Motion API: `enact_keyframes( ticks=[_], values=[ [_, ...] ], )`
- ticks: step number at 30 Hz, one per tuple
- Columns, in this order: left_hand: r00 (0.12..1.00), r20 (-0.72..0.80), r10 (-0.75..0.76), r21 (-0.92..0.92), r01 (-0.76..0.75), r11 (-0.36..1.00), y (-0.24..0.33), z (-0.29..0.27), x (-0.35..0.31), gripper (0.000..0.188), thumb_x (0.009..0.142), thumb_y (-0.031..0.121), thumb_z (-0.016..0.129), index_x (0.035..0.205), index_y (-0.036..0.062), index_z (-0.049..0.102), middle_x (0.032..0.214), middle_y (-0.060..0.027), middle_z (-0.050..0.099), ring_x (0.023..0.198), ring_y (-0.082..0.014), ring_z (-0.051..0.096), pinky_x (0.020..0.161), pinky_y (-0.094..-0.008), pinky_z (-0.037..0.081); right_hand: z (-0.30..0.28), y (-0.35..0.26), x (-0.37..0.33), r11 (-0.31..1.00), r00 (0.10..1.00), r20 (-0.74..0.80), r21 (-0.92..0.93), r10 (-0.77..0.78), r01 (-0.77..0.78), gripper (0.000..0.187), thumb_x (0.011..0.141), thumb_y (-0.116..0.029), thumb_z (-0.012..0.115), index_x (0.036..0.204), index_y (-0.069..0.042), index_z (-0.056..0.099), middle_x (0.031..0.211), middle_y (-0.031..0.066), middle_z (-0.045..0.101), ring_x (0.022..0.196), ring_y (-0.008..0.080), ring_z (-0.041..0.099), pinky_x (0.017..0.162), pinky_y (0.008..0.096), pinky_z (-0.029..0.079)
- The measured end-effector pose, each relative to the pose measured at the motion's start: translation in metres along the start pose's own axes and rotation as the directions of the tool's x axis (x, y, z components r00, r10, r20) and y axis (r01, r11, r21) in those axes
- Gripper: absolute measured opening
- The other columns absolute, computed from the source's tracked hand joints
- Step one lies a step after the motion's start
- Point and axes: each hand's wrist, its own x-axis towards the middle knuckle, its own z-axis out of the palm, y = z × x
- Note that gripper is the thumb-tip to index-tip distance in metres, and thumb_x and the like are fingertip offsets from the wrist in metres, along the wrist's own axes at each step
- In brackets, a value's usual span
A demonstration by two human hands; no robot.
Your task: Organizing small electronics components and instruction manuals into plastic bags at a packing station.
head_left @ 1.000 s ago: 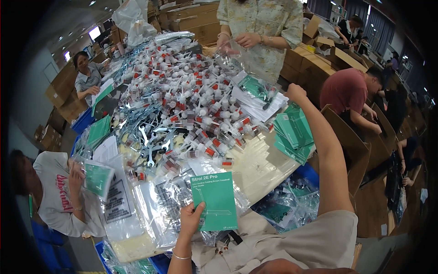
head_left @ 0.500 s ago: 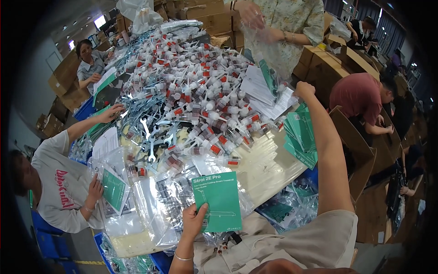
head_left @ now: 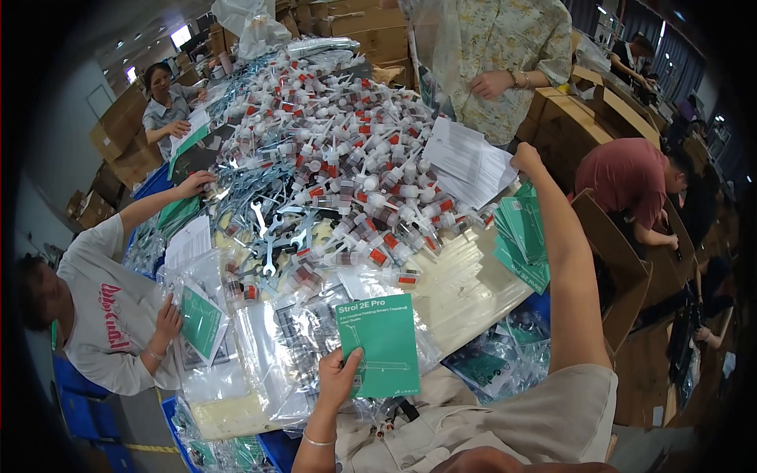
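My left hand [head_left: 339, 377] grips a green printed booklet [head_left: 386, 339] by its left edge, thumb on the cover, just above clear plastic bags [head_left: 256, 339] on the table. With my right arm stretched out to the far right, my right hand [head_left: 527, 158] is closed at the right corner of a stack of white printed sheets [head_left: 467, 162]. Its fingertips pinch the paper edge, though they are partly hidden. Beneath that forearm lies a fanned pile of green booklets [head_left: 520, 236].
A large heap of small bottles [head_left: 347, 165] with red labels covers the table's middle, beside metal wrenches [head_left: 268, 236]. Blue bins [head_left: 493, 355] of filled bags stand below the table edge. Co-workers sit or stand to the left and across; cardboard boxes [head_left: 611, 110] stand at right.
The co-worker across has drawn the clear bag with its green booklet away from the white sheets. My right hand stays at their corner; my left still holds the booklet.
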Motion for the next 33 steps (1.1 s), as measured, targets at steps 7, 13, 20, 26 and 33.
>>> enact_keyframes(
  ticks=[7, 13, 20, 26, 33],
  values=[
    [1.000, 0.007, -0.015, -0.021, 0.015, 1.000, 0.004, 0.001, -0.003, 0.020, 0.088, 0.014, 0.062, 0.076, -0.0013, 0.062, 0.064, 0.0079, 0.051, 0.061, -0.0008, 0.039, 0.052, -0.0202, 0.032, -0.045, 0.005, -0.009, 0.794, 0.874, 0.486, 0.536, -0.011, -0.287, 0.010, 0.078, -0.002, 0.059, 0.072, 0.006, 0.061, 0.069, 0.0169, 0.065, 0.051, 0.0214, 0.062, 0.048, 0.0323, 0.053],
    [0.999, 0.033, -0.034, -0.207, 0.041, 0.978, -0.002, -0.008, -0.002, 0.015, 0.088, 0.011, 0.061, 0.092, -0.0025, 0.067, 0.079, 0.0024, 0.063, 0.069, -0.0018, 0.051, 0.061, -0.0188, 0.041, -0.124, -0.029, -0.060, 0.929, 0.970, 0.217, 0.368, -0.108, 0.021, 0.018, 0.079, 0.003, 0.045, 0.093, 0.009, 0.056, 0.063, 0.0144, 0.061, 0.052, 0.0230, 0.064, 0.042, 0.0355, 0.052],
    [0.996, -0.033, -0.078, -0.475, 0.053, 0.878, 0.007, -0.032, -0.006, 0.018, 0.088, 0.011, 0.060, 0.100, -0.0009, 0.066, 0.088, -0.0014, 0.066, 0.073, -0.0049, 0.057, 0.065, -0.0206, 0.045, -0.210, -0.072, -0.207, 0.761, 0.729, -0.255, -0.053, -0.636, 0.646, 0.019, 0.081, 0.000, 0.045, 0.097, 0.004, 0.056, 0.072, 0.0176, 0.062, 0.061, 0.0246, 0.065, 0.059, 0.0345, 0.052],
    [0.993, -0.024, 0.116, -0.406, -0.115, 0.906, 0.044, -0.059, -0.011, 0.022, 0.090, 0.016, 0.059, 0.102, -0.0017, 0.065, 0.089, -0.0005, 0.065, 0.078, -0.0048, 0.055, 0.070, -0.0217, 0.045, -0.238, -0.129, -0.299, 0.476, 0.564, 0.054, 0.607, -0.824, 0.636, 0.013, 0.087, -0.010, 0.055, 0.094, 0.001, 0.056, 0.073, 0.0025, 0.056, 0.064, 0.0094, 0.058, 0.056, 0.0258, 0.051],
    [0.967, -0.067, 0.245, -0.286, -0.253, 0.924, 0.063, -0.055, -0.020, 0.027, 0.093, 0.021, 0.056, 0.097, -0.0037, 0.065, 0.084, 0.0018, 0.062, 0.075, -0.0029, 0.050, 0.066, -0.0200, 0.042, -0.170, -0.191, -0.334, 0.486, 0.216, 0.448, 0.857, -0.867, 0.173, 0.016, 0.086, -0.015, 0.062, 0.096, -0.003, 0.058, 0.072, -0.0047, 0.057, 0.061, 0.0011, 0.054, 0.049, 0.0169, 0.044]
  ],
)
